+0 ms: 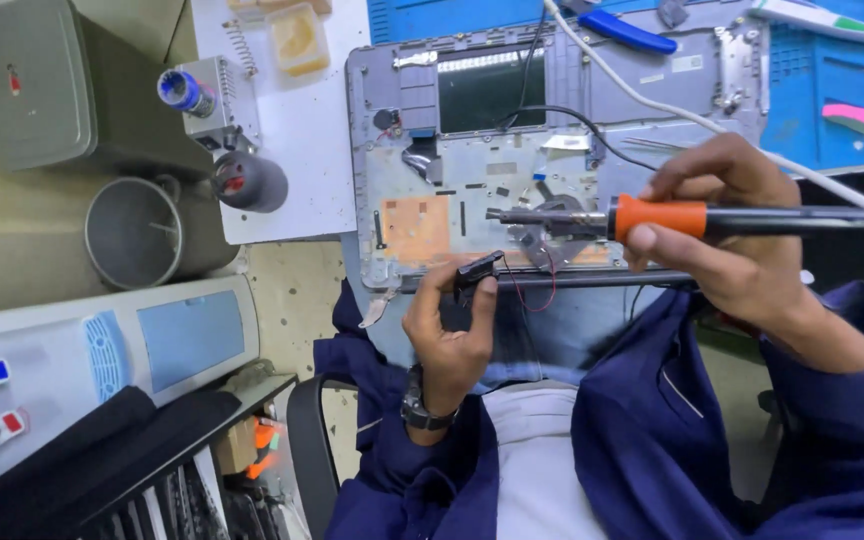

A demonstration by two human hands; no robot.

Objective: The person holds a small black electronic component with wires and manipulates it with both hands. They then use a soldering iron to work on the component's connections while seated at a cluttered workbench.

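The left hand (449, 330) pinches a small black component with thin red wires (479, 272) just below the opened grey laptop chassis (472, 150). The right hand (742, 235) is clenched round the orange-collared black soldering iron (657, 217), its tip apparently near the part. Steadying both wrists and touching only the joint would serve well.

The iron (652, 217) has an orange grip and black handle; the part (476, 272) is black with thin red wires; the laptop shell (552, 110) is grey with a copper-orange patch; the jacket (652, 430) is navy
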